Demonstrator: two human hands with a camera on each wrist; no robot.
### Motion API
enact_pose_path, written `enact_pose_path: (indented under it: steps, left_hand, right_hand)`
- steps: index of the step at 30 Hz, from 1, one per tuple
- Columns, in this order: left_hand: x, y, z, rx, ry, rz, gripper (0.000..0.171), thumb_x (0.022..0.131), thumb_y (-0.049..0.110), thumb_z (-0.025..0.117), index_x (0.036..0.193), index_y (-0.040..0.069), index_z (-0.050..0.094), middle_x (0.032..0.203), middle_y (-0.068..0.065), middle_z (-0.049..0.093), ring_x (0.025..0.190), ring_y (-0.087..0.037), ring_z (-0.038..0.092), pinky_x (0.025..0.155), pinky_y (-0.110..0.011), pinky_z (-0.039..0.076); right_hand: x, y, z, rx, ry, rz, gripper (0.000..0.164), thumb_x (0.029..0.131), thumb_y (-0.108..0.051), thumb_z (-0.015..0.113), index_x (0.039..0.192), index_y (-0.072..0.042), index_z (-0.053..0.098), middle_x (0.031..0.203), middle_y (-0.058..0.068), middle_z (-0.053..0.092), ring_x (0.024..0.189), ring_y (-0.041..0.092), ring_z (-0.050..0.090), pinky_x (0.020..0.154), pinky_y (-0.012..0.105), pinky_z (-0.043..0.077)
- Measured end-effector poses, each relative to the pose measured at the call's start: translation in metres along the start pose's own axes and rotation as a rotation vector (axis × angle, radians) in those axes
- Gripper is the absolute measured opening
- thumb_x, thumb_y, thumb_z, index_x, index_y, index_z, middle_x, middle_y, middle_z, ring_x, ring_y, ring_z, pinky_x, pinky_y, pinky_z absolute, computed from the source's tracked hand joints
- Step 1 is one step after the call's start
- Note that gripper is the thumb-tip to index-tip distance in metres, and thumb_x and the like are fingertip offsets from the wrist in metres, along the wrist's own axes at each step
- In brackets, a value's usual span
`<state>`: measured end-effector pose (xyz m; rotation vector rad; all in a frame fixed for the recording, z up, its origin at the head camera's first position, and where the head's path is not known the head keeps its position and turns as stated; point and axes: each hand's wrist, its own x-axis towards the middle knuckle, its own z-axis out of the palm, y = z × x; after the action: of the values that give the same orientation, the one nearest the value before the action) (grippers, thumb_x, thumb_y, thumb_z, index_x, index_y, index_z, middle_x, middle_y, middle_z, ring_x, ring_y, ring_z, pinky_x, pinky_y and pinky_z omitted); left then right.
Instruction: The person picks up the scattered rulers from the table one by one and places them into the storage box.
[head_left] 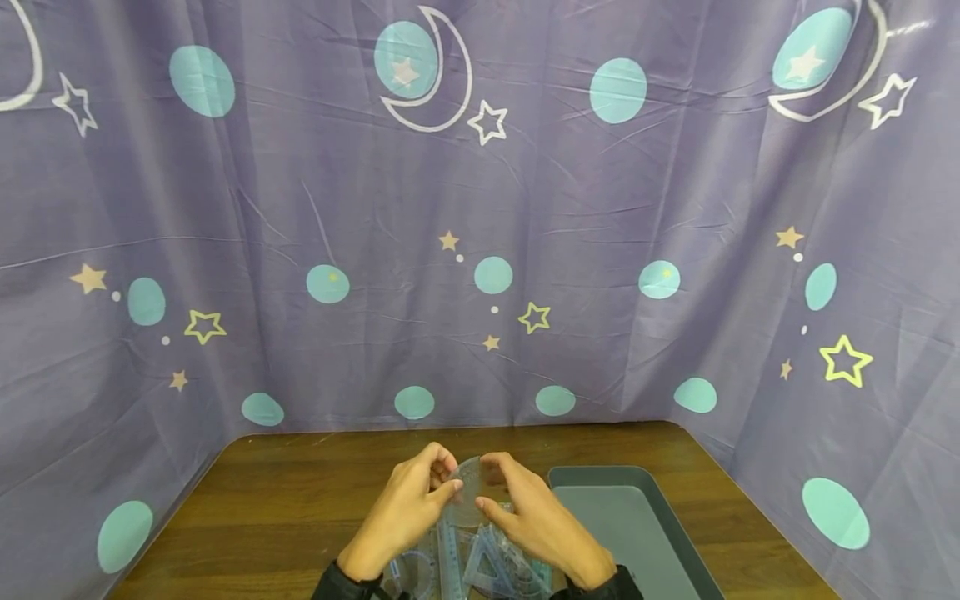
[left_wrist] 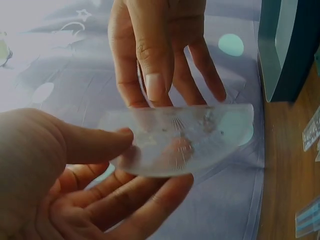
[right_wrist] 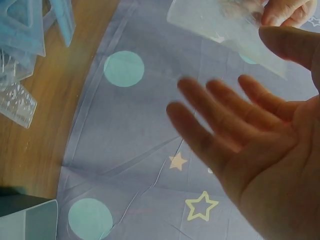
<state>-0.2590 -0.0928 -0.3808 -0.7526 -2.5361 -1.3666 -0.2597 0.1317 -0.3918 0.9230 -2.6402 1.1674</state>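
Note:
A clear half-round protractor (head_left: 468, 487) is held up above the table between the two hands. My left hand (head_left: 408, 502) pinches it near one end; in the left wrist view the thumb lies on the near face of the protractor (left_wrist: 200, 135) and the fingers show through from behind. My right hand (head_left: 536, 515) is at its other side with fingers extended. In the right wrist view these fingers (right_wrist: 210, 125) are spread and slightly blurred, apart from the protractor (right_wrist: 220, 25). Whether the right thumb touches it, I cannot tell.
Below the hands lies a pile of clear and bluish rulers (head_left: 450, 562) and set squares (head_left: 487, 567), partly covered by the hands. A grey-green tray (head_left: 637, 517) sits on the right of the wooden table (head_left: 300, 492). A patterned purple curtain (head_left: 525, 192) surrounds the table's back and sides.

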Motion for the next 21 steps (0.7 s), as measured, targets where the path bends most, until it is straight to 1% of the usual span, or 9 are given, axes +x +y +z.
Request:
enact_pose_path:
  steps: [3,5,7,9,10,11,14,18,21]
  left_hand:
    - [0.0,0.003,0.0,-0.003,-0.007,0.014,0.014,0.104,0.01,0.07,0.11,0.007,0.058,0.1,-0.001,0.065,0.085,-0.007,0.063,0.075,-0.021,0.055]
    - [0.001,0.003,0.001,-0.003,-0.007,0.02,0.014,0.105,0.012,0.07,0.11,0.008,0.058,0.099,0.0,0.064,0.085,-0.005,0.062,0.075,-0.021,0.055]
    - [0.0,0.004,0.001,-0.002,-0.008,0.024,0.015,0.105,0.014,0.071,0.109,0.008,0.058,0.098,0.0,0.064,0.084,-0.005,0.061,0.074,-0.021,0.054]
    - [0.0,0.005,0.001,0.0,-0.009,0.029,0.015,0.105,0.014,0.071,0.109,0.009,0.057,0.097,0.0,0.064,0.083,-0.005,0.061,0.073,-0.021,0.053]
    - [0.0,0.005,0.001,0.0,-0.012,0.032,0.015,0.105,0.014,0.071,0.109,0.009,0.057,0.096,0.0,0.064,0.082,-0.004,0.061,0.073,-0.021,0.053]
    - [0.0,0.006,0.001,0.001,-0.013,0.033,0.015,0.105,0.014,0.071,0.109,0.009,0.057,0.096,0.0,0.064,0.082,-0.004,0.06,0.073,-0.021,0.052]
    - [0.0,0.006,0.002,0.012,-0.005,0.037,0.013,0.105,0.015,0.07,0.109,0.01,0.059,0.095,0.002,0.064,0.082,-0.003,0.06,0.073,-0.021,0.052]
    - [0.0,0.004,0.003,0.015,0.032,0.036,0.013,0.105,0.015,0.071,0.112,0.009,0.062,0.097,0.001,0.067,0.086,-0.005,0.062,0.077,-0.022,0.054]
    - [-0.001,0.001,0.003,0.021,0.061,0.028,0.015,0.104,0.016,0.072,0.113,0.008,0.064,0.099,0.0,0.068,0.088,-0.007,0.063,0.078,-0.023,0.055]
  right_hand:
    - [0.001,-0.001,0.0,0.036,-0.007,-0.051,0.037,0.109,-0.019,0.067,0.139,-0.002,0.053,0.132,0.019,0.069,0.111,0.033,0.076,0.092,0.036,0.065]
    - [0.002,-0.002,-0.001,0.034,0.004,-0.078,0.03,0.109,-0.016,0.066,0.133,-0.003,0.054,0.123,0.016,0.073,0.1,0.023,0.078,0.083,0.026,0.063]
    - [0.002,-0.003,-0.001,0.029,0.019,-0.096,0.023,0.109,-0.013,0.066,0.128,-0.004,0.056,0.112,0.011,0.075,0.089,0.013,0.076,0.075,0.021,0.06]
    - [0.002,-0.004,-0.001,0.025,0.032,-0.104,0.02,0.108,-0.01,0.066,0.125,-0.004,0.058,0.101,0.007,0.076,0.082,0.005,0.072,0.069,0.019,0.058]
    - [0.002,-0.004,-0.002,0.023,0.039,-0.109,0.019,0.107,-0.009,0.066,0.124,-0.004,0.058,0.098,0.006,0.075,0.08,0.003,0.071,0.067,0.019,0.057]
    - [0.002,-0.005,-0.002,0.018,0.044,-0.111,0.018,0.107,-0.008,0.067,0.123,-0.004,0.059,0.095,0.005,0.075,0.079,0.002,0.07,0.066,0.019,0.057]
    - [0.002,-0.005,-0.004,0.012,0.044,-0.103,0.018,0.107,-0.007,0.067,0.122,-0.004,0.059,0.095,0.005,0.076,0.081,0.005,0.072,0.068,0.019,0.057]
    - [0.001,-0.003,-0.008,0.011,0.041,-0.092,0.018,0.106,-0.006,0.067,0.122,-0.003,0.059,0.094,0.008,0.076,0.08,0.01,0.075,0.069,0.019,0.058]
    - [-0.002,0.0,-0.013,0.01,0.057,-0.094,0.019,0.105,-0.004,0.068,0.122,-0.001,0.059,0.091,0.008,0.075,0.077,0.012,0.075,0.067,0.019,0.058]
